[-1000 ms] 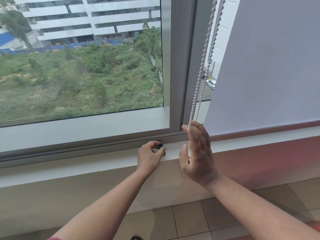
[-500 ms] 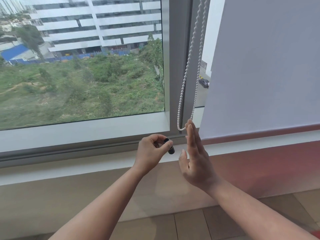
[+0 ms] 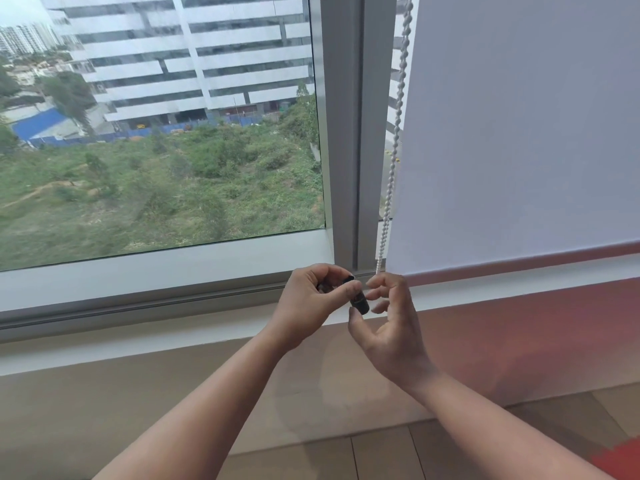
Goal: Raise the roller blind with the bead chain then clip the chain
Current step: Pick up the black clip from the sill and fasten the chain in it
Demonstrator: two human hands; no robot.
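Note:
A white roller blind [image 3: 519, 133] covers the right window pane, its bottom bar [image 3: 554, 259] just above the sill. The white bead chain [image 3: 394, 147] hangs along the blind's left edge, and its lower end runs down to my right hand [image 3: 388, 320]. My right fingertips pinch the chain at about sill height. Just left of it, my left hand [image 3: 311, 303] grips a small black clip [image 3: 358, 301] between thumb and fingers. The clip touches the fingertips of my right hand. Whether the chain sits inside the clip is hidden by the fingers.
A grey window mullion [image 3: 346, 133] stands just left of the chain. The white sill [image 3: 156, 327] runs across under the hands, with a beige wall below it. Wooden floor [image 3: 381, 455] shows at the bottom.
My left hand lifted the black clip off the sill and brought it right to meet my right hand. The right hand went from flat and open to fingers curled around the chain's lower end.

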